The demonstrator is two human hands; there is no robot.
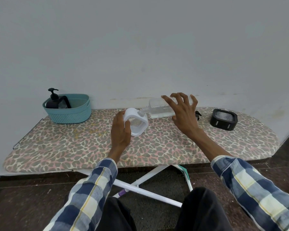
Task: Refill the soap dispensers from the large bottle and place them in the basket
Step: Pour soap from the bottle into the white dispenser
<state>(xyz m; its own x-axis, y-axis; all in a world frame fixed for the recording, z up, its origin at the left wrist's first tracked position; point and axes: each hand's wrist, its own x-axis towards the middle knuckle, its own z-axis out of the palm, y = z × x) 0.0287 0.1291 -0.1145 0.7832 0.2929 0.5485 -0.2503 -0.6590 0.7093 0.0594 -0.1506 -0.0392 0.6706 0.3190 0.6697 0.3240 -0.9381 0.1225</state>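
Pouring from the large clear bottle [163,108], tipped on its side near the ironing board's [73,144] far edge, its neck at the white dispenser [137,122]. Left hand [121,132] wraps the tilted dispenser; right hand [184,114] has spread fingers [178,99] over the bottle, grip uncertain. Smooth plastic, probably slippery if soapy, best held around the body. Basket [68,112] at the far left corner holds one black dispenser [54,100].
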